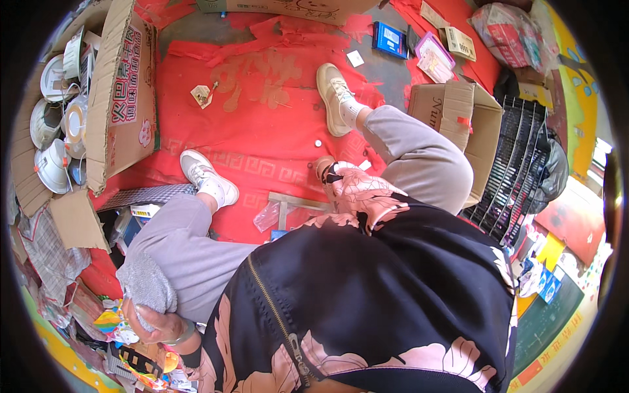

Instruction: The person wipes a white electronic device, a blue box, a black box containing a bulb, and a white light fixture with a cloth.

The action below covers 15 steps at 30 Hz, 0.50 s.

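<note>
My left hand (154,325) is low at the left, beside my knee, closed around a grey fuzzy cloth (145,287); a band sits on its wrist. My right hand (322,168) reaches down to the red mat (262,131) between my legs. The flowered sleeve (360,193) hides most of that hand, so its fingers cannot be made out. A small silver round piece (318,143) lies on the mat just beyond it. A grey metal angle piece (295,202) and a clear plastic bag (265,216) lie nearer to me. My feet in white shoes (208,177) rest on the mat.
At the left, an open cardboard box (121,98) stands next to several white round fittings (56,124). A second cardboard box (452,111) and a black wire rack (517,170) stand at the right. A blue box (390,39) and packets lie at the far side. Colourful clutter lies by my left hand.
</note>
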Each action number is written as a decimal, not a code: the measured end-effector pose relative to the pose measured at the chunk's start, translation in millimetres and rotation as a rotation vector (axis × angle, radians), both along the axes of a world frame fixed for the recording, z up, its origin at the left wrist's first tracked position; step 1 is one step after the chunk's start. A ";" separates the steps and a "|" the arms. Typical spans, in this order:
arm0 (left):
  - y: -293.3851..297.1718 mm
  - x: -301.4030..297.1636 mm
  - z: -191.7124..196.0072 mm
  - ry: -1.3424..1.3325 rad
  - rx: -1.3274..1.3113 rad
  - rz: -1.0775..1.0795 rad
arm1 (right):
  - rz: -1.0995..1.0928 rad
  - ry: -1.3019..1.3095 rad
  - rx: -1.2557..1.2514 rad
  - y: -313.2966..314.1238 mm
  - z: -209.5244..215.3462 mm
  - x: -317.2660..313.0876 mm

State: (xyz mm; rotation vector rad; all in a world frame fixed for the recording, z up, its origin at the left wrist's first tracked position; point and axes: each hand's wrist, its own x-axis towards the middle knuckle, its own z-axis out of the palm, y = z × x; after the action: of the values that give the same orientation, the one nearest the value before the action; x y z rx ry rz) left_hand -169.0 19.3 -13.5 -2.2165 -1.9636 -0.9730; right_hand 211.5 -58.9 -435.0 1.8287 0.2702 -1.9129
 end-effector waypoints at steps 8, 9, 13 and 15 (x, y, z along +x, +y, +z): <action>-18.4 -21.6 -40.5 0.056 0.094 0.053 | 0.544 -0.463 0.684 -6.0 -17.5 13.0; -29.0 -16.3 -40.2 0.085 0.108 0.086 | 0.331 -0.516 0.731 5.7 -11.2 20.7; -6.7 -26.9 -27.2 0.138 0.096 -0.014 | -0.185 -0.798 0.670 46.3 33.8 -3.0; -9.7 -27.1 -29.8 0.135 0.091 -0.021 | -0.005 -0.746 0.644 49.7 25.3 -1.3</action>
State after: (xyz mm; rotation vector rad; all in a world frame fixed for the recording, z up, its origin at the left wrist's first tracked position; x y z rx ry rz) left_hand -196.1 9.6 -43.3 -2.1953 -1.8071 -0.8704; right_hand 210.2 -9.2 -409.6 2.7990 0.6629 -1.0631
